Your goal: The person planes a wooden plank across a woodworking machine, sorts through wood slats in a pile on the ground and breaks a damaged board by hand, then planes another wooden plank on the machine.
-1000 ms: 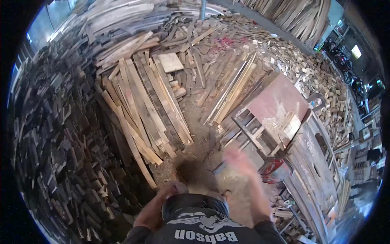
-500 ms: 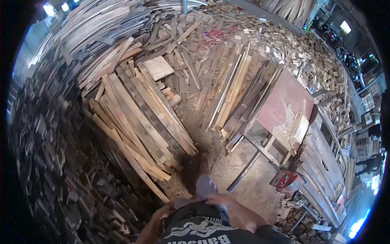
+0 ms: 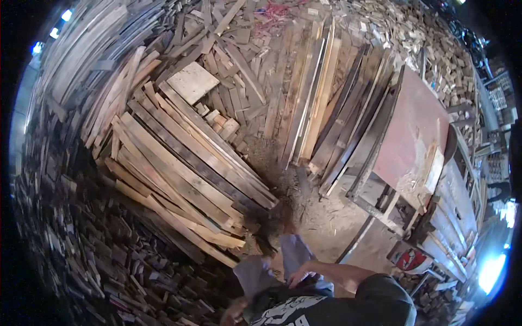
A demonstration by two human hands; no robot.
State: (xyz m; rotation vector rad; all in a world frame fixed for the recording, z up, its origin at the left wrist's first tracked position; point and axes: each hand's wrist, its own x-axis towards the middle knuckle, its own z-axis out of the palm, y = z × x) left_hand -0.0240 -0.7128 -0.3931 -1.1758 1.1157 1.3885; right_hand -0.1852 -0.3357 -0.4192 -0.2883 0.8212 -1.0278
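My right hand [image 3: 300,273] rests against the front of my grey trousers [image 3: 296,252], its fingers bent in toward the cloth. Whether it pinches the fabric or something small does not show. Low by my left hip is my left hand [image 3: 235,311], partly dark and blurred, so its fingers are hard to read. Just ahead of my feet, to the left, lies a stack of long wooden boards [image 3: 179,174], their near ends close to my legs. Ahead to the right, another bundle of long boards [image 3: 318,103] lies on the ground.
A saw table with a reddish top [image 3: 416,130] stands at right, its frame reaching toward me. Scrap wood [image 3: 125,255] heaps up on my left. A pale square panel [image 3: 193,82] lies beyond the left stack. Between the stacks is a sawdust-covered floor [image 3: 326,217].
The view has tilted down and turned, with the board stacks and saw table shifted in it. My right hand has moved from the waist down to the trouser front; my left has dropped beside the hip.
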